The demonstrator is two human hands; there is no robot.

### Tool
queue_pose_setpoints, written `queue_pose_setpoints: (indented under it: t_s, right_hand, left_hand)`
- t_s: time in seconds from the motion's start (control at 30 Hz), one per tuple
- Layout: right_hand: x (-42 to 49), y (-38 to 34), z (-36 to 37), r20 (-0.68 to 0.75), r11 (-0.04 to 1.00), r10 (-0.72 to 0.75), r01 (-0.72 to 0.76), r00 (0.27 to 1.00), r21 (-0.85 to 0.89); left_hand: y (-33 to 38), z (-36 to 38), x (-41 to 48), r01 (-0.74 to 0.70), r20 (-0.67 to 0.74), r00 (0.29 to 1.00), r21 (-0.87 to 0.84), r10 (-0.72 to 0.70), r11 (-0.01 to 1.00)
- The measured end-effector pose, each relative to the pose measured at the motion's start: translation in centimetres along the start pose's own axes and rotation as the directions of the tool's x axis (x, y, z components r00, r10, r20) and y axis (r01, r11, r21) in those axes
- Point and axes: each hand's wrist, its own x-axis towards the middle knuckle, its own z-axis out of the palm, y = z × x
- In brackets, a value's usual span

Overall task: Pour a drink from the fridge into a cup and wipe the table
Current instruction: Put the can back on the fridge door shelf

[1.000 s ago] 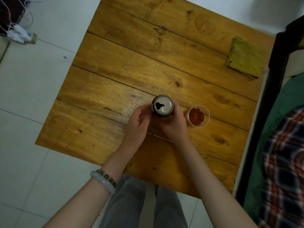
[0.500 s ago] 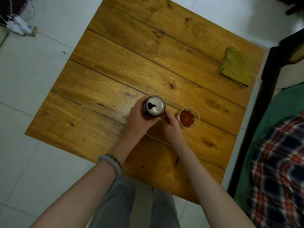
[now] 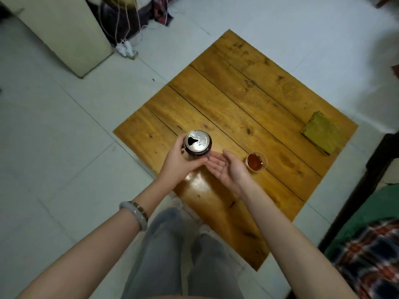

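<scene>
My left hand (image 3: pixel 180 161) grips an opened dark drink can (image 3: pixel 198 143), held upright above the near left part of the wooden table (image 3: pixel 248 108). Just right of the can, my right hand (image 3: pixel 226 167) lies palm up with its fingers straight, their tips by the can's base. A small clear cup (image 3: pixel 256 162) holding reddish-brown drink stands on the table to the right of that hand. A folded yellow-green cloth (image 3: pixel 321 131) lies near the table's far right edge.
A pale cabinet-like box (image 3: pixel 62 33), maybe the fridge, stands on the tiled floor at the upper left, with cables and a power strip (image 3: pixel 125 48) beside it. A dark frame (image 3: pixel 367 186) and plaid fabric (image 3: pixel 371 260) fill the right edge. My legs are below the table's near corner.
The can has passed into my left hand alone and risen off the table. My right hand let go and opened palm up. The view swung left, showing more floor and the pale box.
</scene>
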Motion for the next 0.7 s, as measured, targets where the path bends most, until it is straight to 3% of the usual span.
queue_pose_setpoints:
  t_s: [0.27, 0.53, 0.7]
  right_hand:
    - [-8.5, 1.7, 10.8, 0.25, 0.933, 0.083, 0.013, 0.965, -0.36]
    - [-15.6, 7.8, 21.3, 0.382, 0.819, 0.271, -0.003, 0.884, -0.574]
    - [-18.4, 13.2, 28.1, 0.406, 0.7, 0.429, -0.014, 0.807, -0.714]
  left_hand:
    - [5.1, -9.4, -11.6, -0.048, -0.344, 0.938, -0.051, 0.028, 0.998]
    - [6.0, -18.3, -24.1, -0.095, -0.625, 0.78, -0.076, 0.027, 0.993]
    - [4.9, -24.1, -31.4, -0.09, -0.727, 0.686, -0.097, -0.009, 0.991]
